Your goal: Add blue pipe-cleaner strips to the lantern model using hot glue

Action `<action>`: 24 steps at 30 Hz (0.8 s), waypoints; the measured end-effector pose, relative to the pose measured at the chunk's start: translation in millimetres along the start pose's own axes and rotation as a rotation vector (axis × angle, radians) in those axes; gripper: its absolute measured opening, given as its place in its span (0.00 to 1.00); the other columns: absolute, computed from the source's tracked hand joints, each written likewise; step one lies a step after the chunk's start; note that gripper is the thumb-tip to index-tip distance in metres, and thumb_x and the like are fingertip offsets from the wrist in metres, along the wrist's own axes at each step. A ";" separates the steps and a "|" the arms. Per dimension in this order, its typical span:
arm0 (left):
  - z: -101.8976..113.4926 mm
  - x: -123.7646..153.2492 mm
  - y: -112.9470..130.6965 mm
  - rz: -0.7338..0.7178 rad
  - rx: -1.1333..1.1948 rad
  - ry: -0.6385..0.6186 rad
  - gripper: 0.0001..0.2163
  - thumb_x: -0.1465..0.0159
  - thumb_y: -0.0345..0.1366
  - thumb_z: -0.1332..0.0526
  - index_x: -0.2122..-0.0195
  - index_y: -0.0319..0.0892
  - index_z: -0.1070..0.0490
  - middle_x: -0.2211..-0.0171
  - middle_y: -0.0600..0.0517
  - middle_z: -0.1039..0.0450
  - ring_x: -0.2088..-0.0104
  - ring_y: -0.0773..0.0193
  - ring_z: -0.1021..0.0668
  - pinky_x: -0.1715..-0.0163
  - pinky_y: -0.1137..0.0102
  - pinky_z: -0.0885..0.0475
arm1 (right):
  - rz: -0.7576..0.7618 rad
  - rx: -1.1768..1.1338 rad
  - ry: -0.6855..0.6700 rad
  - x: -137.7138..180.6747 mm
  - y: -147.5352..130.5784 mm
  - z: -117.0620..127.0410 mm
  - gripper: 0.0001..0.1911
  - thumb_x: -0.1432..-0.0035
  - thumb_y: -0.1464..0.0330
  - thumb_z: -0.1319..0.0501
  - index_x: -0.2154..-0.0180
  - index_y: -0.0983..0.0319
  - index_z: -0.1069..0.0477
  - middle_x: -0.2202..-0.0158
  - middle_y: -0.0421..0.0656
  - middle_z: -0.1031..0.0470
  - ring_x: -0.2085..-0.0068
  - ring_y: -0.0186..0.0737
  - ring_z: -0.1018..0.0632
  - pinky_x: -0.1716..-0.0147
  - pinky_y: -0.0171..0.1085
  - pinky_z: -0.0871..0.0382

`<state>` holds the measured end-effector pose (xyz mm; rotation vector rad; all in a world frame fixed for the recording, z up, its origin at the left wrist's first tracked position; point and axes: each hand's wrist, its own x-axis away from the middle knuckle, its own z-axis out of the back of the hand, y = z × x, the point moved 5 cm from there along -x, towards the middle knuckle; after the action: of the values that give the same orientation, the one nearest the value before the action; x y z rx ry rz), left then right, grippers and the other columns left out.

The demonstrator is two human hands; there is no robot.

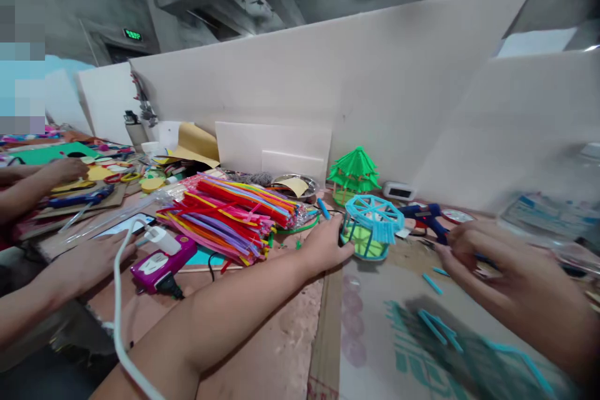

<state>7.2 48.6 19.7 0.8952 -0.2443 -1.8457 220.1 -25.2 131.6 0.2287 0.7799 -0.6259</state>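
In the head view, with clock directions taken from its middle, large teal characters (407, 359) are seen printed on a pale cardboard sheet (360, 381) at 5 o'clock, but they are too shadowed and cut off to be read. At 10 o'clock, a lit green sign (132, 34) is mounted on the wall, its characters too small to be made out. At 4 o'clock, the light-blue round openwork model (382, 232) is placed, topped by a spoked, wheel-like ring and backed inside with yellow-green. From that model, a two-tiered green model with a ridged conical roof (355, 165) is set at 11 o'clock, and a dark-blue plastic glue gun (424, 214) at 3 o'clock. Thin light-blue strips (440, 328) are scattered at 4 to 5 o'clock of it. At 9 o'clock of it, a bundle of fuzzy multicoloured stems (229, 215) is heaped, with a magenta-and-white plastic power strip (162, 262) beside it. The blue model's left side is grasped between the thumb and fingers of the left hand (330, 247), whose forearm is stretched in from 7 o'clock. The right hand (501, 262), blurred, is brought in from 4 o'clock with fingers bent beside the glue gun's handle; whether the handle is gripped cannot be made out.
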 end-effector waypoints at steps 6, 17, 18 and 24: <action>2.7 -1.5 0.8 0.026 -0.006 -0.009 0.15 0.42 0.40 0.37 0.54 0.43 0.33 0.60 0.48 0.23 0.61 0.55 0.22 0.64 0.67 0.29 | -0.233 -0.079 -0.332 28.7 31.8 -30.4 0.16 0.38 0.54 0.42 0.68 0.58 0.27 0.70 0.46 0.24 0.70 0.45 0.24 0.72 0.41 0.30; -6.0 -3.1 -6.2 -0.001 0.166 -0.024 0.14 0.42 0.36 0.38 0.54 0.43 0.32 0.61 0.48 0.24 0.62 0.56 0.22 0.59 0.64 0.28 | -0.553 -0.085 -0.789 71.3 62.2 -23.8 0.14 0.40 0.62 0.41 0.57 0.61 0.22 0.64 0.46 0.19 0.65 0.42 0.23 0.66 0.37 0.34; -5.7 -2.7 -6.7 -0.004 0.157 -0.022 0.15 0.42 0.36 0.38 0.54 0.43 0.32 0.61 0.48 0.23 0.61 0.56 0.22 0.59 0.64 0.28 | -0.558 -0.111 -0.799 72.2 59.4 -22.6 0.13 0.40 0.61 0.40 0.59 0.61 0.22 0.64 0.45 0.19 0.65 0.42 0.23 0.66 0.37 0.35; -3.9 -2.2 -5.1 0.005 0.186 -0.017 0.16 0.43 0.36 0.37 0.53 0.43 0.31 0.60 0.48 0.23 0.61 0.55 0.22 0.59 0.63 0.27 | -0.499 -0.203 -0.808 73.9 28.2 -32.3 0.15 0.40 0.56 0.38 0.57 0.59 0.25 0.66 0.42 0.22 0.67 0.39 0.24 0.69 0.35 0.36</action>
<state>6.6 53.7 15.2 1.0047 -0.4338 -1.8482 258.3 -21.9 55.3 -0.4086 0.0988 -1.0093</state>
